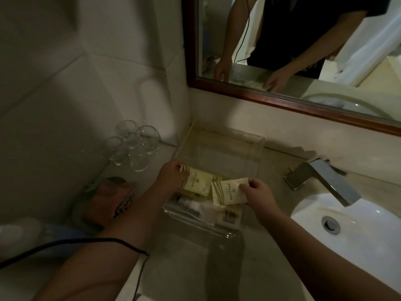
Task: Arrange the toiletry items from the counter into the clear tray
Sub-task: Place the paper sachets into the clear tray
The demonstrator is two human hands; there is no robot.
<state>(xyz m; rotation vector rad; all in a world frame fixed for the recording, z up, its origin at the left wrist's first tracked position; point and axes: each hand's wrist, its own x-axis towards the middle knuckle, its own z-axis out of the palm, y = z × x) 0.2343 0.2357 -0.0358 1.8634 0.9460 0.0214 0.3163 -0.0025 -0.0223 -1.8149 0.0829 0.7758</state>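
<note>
Holding cream packets over the clear tray (219, 146) (counter corner, beside the sink (355, 216)) — left hand (171, 178) pinches left packet (198, 181); right hand (257, 193) pinches right packet (227, 192).

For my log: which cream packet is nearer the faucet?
The right packet, pinched by the right hand; the left packet, in the left hand, lies toward the glasses.

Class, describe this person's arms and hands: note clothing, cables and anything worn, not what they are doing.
Both forearms are bare, with no sleeves in the direct view. The left hand and right hand wear no gloves; no rings or watch show. A thin dark cable crosses the left forearm and hangs down. The mirror reflects a dark short-sleeved top.
</note>
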